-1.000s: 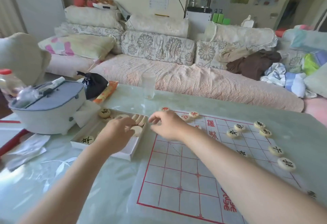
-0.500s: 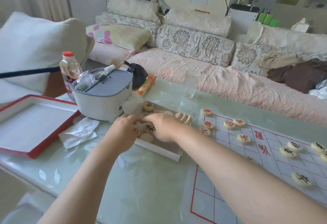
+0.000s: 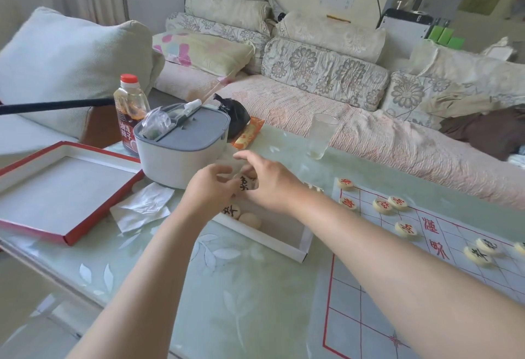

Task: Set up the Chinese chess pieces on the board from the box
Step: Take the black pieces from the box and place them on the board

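We see the left grip (image 3: pixel 210 191) with its fingers curled against the left edge of a black-marked piece (image 3: pixel 245 184), grasping it just above the box (image 3: pixel 264 241). The right grip (image 3: pixel 271 185) meets the same piece from the other side. One finger stretches out over it and the thumb sits close by its right edge, but we cannot tell whether this grip is clenched on the piece or only touching it.

Inside the box, below the left grip, lie another black-marked disc (image 3: pixel 230 211) and a blank-faced disc (image 3: pixel 250 221), side by side. The box sits on the pale green counter (image 3: pixel 241 302).

Right of the box lies the chess board (image 3: pixel 369 302), with red-marked pieces (image 3: pixel 382 206) on its near columns and black-marked pieces (image 3: pixel 478 255) farther from the box. Behind the box stands a grey-lidded container (image 3: pixel 181 143), and just left of the box lies a crumpled tissue (image 3: pixel 142 206). Farther left is the red-edged box lid (image 3: pixel 56 188). A drinking glass (image 3: pixel 321 137) stands beyond the box, near the counter's far edge.
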